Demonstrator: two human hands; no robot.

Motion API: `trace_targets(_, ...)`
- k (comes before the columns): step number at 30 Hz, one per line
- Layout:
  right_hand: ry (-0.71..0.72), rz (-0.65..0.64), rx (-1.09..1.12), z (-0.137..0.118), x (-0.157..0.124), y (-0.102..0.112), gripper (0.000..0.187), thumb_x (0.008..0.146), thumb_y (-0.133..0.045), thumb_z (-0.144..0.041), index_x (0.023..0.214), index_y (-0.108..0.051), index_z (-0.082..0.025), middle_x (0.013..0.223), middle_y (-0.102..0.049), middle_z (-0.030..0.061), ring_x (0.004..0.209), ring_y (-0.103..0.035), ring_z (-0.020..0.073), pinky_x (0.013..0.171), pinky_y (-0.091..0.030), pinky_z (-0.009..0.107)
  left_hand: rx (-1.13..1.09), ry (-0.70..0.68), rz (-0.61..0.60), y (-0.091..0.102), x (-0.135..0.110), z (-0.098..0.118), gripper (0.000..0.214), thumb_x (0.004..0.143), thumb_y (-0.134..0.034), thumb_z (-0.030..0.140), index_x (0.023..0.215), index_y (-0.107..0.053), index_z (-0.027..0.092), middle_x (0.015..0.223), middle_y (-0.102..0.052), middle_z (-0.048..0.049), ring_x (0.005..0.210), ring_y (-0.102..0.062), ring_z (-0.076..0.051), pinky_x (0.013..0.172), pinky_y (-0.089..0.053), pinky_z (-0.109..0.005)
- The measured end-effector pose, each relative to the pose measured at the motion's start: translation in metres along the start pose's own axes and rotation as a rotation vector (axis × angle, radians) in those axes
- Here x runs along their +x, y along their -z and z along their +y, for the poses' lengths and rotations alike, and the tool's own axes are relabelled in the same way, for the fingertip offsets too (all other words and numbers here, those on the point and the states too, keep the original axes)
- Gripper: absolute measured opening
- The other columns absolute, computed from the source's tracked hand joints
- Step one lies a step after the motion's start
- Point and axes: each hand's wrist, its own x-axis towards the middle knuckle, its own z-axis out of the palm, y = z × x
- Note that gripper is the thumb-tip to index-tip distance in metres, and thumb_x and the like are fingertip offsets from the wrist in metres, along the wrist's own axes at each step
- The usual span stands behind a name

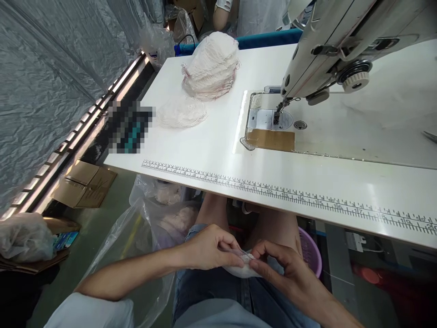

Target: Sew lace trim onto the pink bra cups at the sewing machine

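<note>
Over my lap, both hands pinch a small piece of white fabric [243,270]. My left hand [212,249] grips its left side between thumb and fingers. On the other side, the thumb and forefinger of my right hand [285,266] close on the edge. The lower part of the cloth hangs against my denim shorts, partly hidden by the hands. On the white sewing table in front lies a stack of white lace pieces [212,66] with reddish thread along the edges. A single lace piece [182,113] rests flat just nearer to me than the stack.
A sewing machine [327,54] stands at the right of the table [205,150], whose front edge carries a printed ruler. Scissor-like metal tips [430,135] show at far right. Below are a clear plastic bag [150,228], a purple basket [316,255] and a cardboard box [85,184].
</note>
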Motion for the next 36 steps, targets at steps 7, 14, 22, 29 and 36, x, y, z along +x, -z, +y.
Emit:
trace_targets(7,0.078,0.039,-0.078,-0.005,-0.002,0.001,0.023,0.091,-0.048,-0.037,0.076,-0.054,-0.021,0.069,-0.055,-0.0024,0.064,-0.052,0.0129,0.057,-0.039,0.021,-0.078,-0.001,-0.064,-0.002,0.005,0.007,0.036,0.067,-0.074,0.033,0.095,-0.071,0.01,0.086,-0.071,-0.009,0.078,-0.065,-0.019,0.068,-0.044,-0.021)
trace_targets(14,0.06,0.058,-0.106,0.0,-0.007,0.005,0.015,0.09,-0.05,-0.036,0.085,-0.052,-0.022,0.075,-0.055,-0.002,0.068,-0.053,0.0135,0.059,-0.04,0.021,-0.173,0.04,-0.034,-0.007,0.011,0.008,0.027,0.065,-0.075,0.029,0.084,-0.073,0.01,0.078,-0.071,-0.0072,0.069,-0.062,-0.014,0.065,-0.044,-0.021)
trace_targets(22,0.05,-0.028,-0.099,0.007,-0.011,0.006,0.025,0.093,-0.046,-0.041,0.081,-0.055,-0.021,0.074,-0.055,-0.0013,0.072,-0.051,0.0153,0.062,-0.035,0.024,-0.324,0.11,-0.026,-0.007,0.014,0.003,0.026,0.055,-0.082,0.03,0.072,-0.072,0.013,0.067,-0.066,-0.0001,0.062,-0.057,-0.009,0.062,-0.042,-0.02)
trace_targets(29,0.04,-0.099,0.181,0.0,-0.007,0.012,0.034,0.09,-0.051,-0.045,0.069,-0.052,-0.019,0.063,-0.041,-0.0044,0.059,-0.038,0.0115,0.054,-0.028,0.023,-0.391,0.204,-0.051,-0.006,0.017,0.008,0.03,0.046,-0.085,0.031,0.064,-0.07,0.012,0.058,-0.063,0.0002,0.057,-0.055,-0.01,0.061,-0.042,-0.023)
trace_targets(36,0.067,0.096,-0.058,0.001,-0.018,0.011,0.034,0.09,-0.047,-0.047,0.076,-0.059,-0.018,0.07,-0.056,-0.0001,0.069,-0.052,0.0151,0.061,-0.039,0.023,-0.242,0.198,0.055,-0.016,0.026,0.01,0.04,0.041,-0.085,0.041,0.053,-0.061,0.011,0.044,-0.05,0.0039,0.046,-0.041,-0.006,0.049,-0.028,-0.02)
